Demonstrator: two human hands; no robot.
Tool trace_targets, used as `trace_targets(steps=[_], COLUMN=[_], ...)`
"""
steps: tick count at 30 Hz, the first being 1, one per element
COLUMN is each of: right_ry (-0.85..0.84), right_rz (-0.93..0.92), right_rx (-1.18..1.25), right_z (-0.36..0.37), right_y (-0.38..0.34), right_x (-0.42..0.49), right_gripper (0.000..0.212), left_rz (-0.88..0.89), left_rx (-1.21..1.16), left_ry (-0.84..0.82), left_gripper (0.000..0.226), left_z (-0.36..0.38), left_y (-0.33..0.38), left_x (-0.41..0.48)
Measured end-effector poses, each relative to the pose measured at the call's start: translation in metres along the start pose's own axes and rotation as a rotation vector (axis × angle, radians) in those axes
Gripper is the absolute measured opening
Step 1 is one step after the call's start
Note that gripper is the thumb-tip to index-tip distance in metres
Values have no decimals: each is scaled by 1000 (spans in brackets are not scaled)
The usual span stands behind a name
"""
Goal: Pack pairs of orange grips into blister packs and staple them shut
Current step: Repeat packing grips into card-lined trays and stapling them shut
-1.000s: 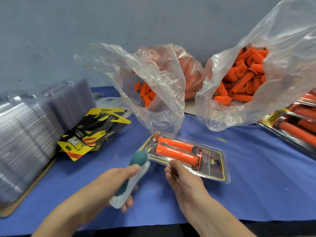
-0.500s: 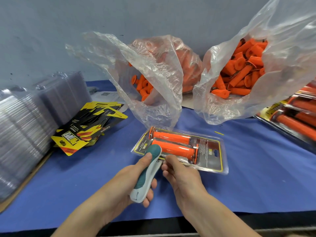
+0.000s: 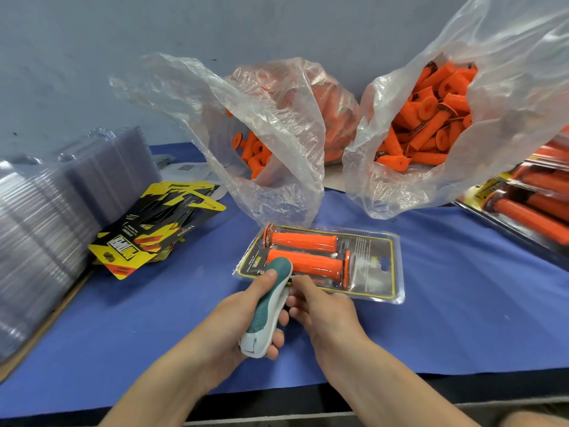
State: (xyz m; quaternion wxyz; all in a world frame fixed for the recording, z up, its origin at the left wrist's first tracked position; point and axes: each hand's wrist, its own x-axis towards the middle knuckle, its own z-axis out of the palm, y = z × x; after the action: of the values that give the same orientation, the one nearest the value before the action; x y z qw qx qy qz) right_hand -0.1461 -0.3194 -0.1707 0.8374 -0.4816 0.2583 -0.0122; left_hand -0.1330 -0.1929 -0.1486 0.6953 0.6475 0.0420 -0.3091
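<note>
My left hand (image 3: pixel 234 322) is curled round the stapler (image 3: pixel 267 306), its nose over the blister pack's (image 3: pixel 372 268) near left corner. My right hand (image 3: pixel 323 306) pinches that near edge. The pack, with two orange grips (image 3: pixel 303 241) inside, lies mid-desk (image 3: pixel 462 303).

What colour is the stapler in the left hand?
The stapler is teal on top, white underneath; head view.

Blister pack (image 3: pixel 320 263) on table (image 3: pixel 462 303), before two bags (image 3: pixel 277 134).

bags (image 3: pixel 277 124) rear, cards (image 3: pixel 154 229) L, blister pack (image 3: pixel 369 266) ctr, cloth (image 3: pixel 477 318) free R
</note>
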Motion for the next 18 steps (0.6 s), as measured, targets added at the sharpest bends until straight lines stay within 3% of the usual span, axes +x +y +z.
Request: trace_targets(steps=[18], right_ry=[-63], right_rz=[54], right_rx=[93], right_z=[-1], right_y=[-5], right_x=[-3], right_gripper=[25], left_rz=[-35], left_rx=[-194], left_ry=[-124], left_gripper=[43], left_z=[-8], left_y=[3], left_x=[-6])
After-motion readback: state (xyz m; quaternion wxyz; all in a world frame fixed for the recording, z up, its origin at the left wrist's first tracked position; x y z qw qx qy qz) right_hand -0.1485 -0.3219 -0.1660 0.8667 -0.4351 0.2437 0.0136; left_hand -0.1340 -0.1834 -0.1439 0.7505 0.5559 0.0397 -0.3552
